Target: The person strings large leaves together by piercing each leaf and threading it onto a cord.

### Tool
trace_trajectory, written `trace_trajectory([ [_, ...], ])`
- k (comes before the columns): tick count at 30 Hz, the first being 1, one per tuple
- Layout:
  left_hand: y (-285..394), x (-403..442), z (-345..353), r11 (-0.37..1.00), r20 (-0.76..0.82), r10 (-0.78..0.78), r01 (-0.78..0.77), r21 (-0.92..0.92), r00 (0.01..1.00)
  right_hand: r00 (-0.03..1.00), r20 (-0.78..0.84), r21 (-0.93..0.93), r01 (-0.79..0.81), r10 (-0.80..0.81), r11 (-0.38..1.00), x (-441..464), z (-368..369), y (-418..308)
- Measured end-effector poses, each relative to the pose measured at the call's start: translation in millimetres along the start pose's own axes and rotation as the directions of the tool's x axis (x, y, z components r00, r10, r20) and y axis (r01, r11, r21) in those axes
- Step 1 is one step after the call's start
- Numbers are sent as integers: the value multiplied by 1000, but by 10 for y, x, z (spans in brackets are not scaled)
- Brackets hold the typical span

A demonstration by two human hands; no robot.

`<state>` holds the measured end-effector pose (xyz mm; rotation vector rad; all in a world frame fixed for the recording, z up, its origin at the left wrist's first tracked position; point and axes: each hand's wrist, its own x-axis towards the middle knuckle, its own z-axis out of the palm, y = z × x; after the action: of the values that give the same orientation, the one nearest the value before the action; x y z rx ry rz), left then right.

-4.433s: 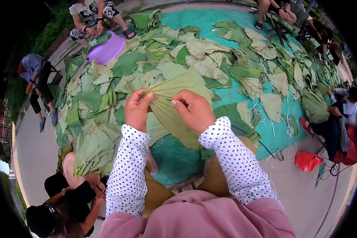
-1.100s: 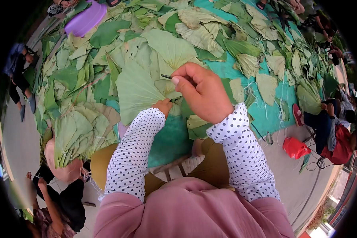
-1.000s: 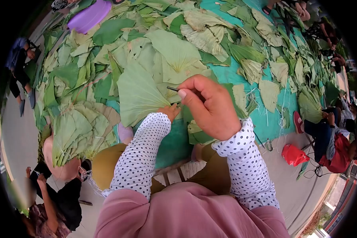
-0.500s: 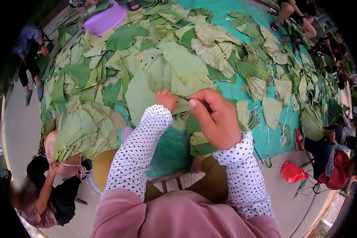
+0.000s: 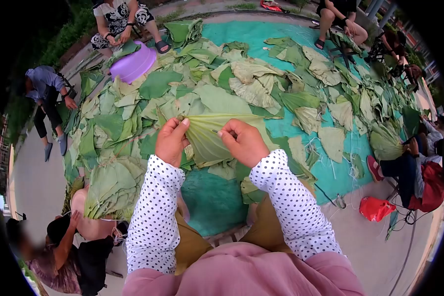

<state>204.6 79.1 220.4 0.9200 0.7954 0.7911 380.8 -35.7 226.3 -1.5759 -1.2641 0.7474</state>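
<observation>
My left hand (image 5: 172, 140) pinches the gathered corner of a pale green lotus leaf (image 5: 204, 140) between thumb and fingers. To its right, my right hand (image 5: 244, 143) is closed on a thin, dark, needle-like tool (image 5: 215, 131); only a short end shows past the fingertips, lying over the leaf. The leaf is stretched out between both hands above a wide pile of lotus leaves (image 5: 222, 101). Whether my right fingers also grip the leaf, I cannot tell.
A green sheet (image 5: 217, 197) lies under the leaves. Beyond the pile stands a purple basin (image 5: 133, 64). A stacked leaf bundle (image 5: 113, 187) is at the left, near a seated person (image 5: 59, 251). A red bag (image 5: 375, 208) lies right. Other people sit around the sheet.
My left hand has moved left and now holds up a leaf's gathered corner. My right hand has shifted left with the thin tool. The view has tilted up, showing more people behind.
</observation>
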Motion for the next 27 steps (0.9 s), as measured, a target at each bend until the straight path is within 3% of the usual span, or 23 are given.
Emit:
trace_trajectory([
  [3, -14, -111, 116, 1000, 32, -1, 1, 3, 999, 996, -13, -72, 90, -91, 993, -6, 66, -29],
  [13, -63, -159, 142, 994, -2, -7, 7, 105, 1000, 995, -13, -195, 92, -96, 977, 79, 174, -35],
  [15, -48, -84, 407, 997, 118, -21, 11, 78, 993, 998, -59, -180, 9, -20, 984, 59, -30, 18],
  [16, -97, -37, 406, 996, 143, -11, -2, 87, 990, 984, -40, -242, 158, -173, 957, 55, 83, -102],
  [17, -127, -15, 411, 995, 167, -1, -15, 96, 986, 990, -28, -249, 128, -139, 960, 38, 65, -77],
  [18, -153, -7, 416, 994, 192, 8, -29, 105, 981, 987, -135, -291, 46, -88, 956, 7, -124, 47],
  [19, -62, -154, 174, 986, 97, 70, -84, 144, 993, 987, -90, -238, 109, -134, 965, 38, 150, -73],
  [21, -179, -15, 109, 985, 172, 60, -86, 147, 983, 981, -132, -253, 108, -145, 961, 60, 123, 58],
  [22, -127, -103, 110, 974, 89, 89, -106, 201, 992, 979, -125, -264, 124, -161, 957, 72, 210, 25],
  [27, -109, -201, 270, 978, 65, 101, -111, 175, 993, 981, -117, -288, 115, -155, 951, 75, 248, 75],
])
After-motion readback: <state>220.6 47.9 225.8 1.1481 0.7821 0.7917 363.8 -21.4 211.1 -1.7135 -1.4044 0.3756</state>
